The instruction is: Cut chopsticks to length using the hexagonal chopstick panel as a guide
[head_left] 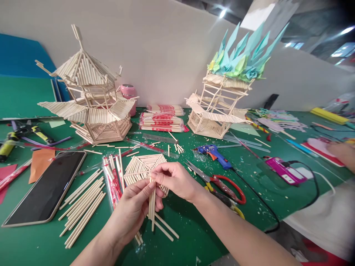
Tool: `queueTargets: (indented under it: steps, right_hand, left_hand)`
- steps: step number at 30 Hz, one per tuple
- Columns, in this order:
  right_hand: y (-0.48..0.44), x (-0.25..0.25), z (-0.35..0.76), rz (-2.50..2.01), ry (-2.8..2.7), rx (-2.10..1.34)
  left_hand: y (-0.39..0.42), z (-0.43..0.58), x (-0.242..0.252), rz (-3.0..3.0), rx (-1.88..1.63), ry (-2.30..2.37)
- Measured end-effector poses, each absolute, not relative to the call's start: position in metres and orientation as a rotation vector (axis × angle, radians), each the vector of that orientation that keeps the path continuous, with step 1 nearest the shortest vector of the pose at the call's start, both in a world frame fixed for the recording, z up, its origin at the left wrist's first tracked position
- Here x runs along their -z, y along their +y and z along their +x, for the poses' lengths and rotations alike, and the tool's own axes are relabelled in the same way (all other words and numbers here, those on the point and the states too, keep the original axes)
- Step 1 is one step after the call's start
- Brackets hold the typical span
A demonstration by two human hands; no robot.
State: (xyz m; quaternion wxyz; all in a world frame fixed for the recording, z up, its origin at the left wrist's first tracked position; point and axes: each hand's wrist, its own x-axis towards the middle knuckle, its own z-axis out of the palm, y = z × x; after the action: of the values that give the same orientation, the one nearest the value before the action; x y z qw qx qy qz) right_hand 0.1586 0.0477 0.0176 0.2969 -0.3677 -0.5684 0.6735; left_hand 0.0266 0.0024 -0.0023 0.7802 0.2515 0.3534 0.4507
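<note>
Several thin wooden sticks (152, 208) stand upright side by side in my left hand (133, 201), whose thumb and fingers are closed around them. Thumb and forefinger of my right hand (179, 181) pinch together at the sticks' upper ends. Behind both hands lies a many-sided panel (138, 165) of sticks set in rings, partly covered by my fingers. More loose sticks (83, 207) are spread to the left. Under my left wrist and beside it runs a plastic pack of sticks (111, 181). Two single sticks (166, 227) lie below my hands.
Two stick pavilions (91, 122) (213, 114) stand at the back, with packed sticks (162, 120) between them. A blue glue gun (215, 154), scissors (210, 179) and a purple power strip (285, 170) lie right. A phone (47, 188) lies left. Another person's hand (342, 149) shows far right.
</note>
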Motion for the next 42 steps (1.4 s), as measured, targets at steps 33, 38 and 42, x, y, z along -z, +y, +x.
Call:
queueTargets:
  steps: [33,38,42]
  right_hand:
    - [0.044,-0.025,0.184,-1.132,-1.503,-1.693]
    - [0.041,-0.034,0.183,-1.044,-1.654,-1.573]
    - [0.039,-0.03,0.178,-1.064,-1.723,-1.559]
  left_hand:
    - [-0.005,0.018,0.001,1.455,-1.268,1.171]
    - [-0.001,0.023,-0.003,0.755,-0.941,0.878]
    - [-0.003,0.026,0.0,0.709,-0.83,0.812]
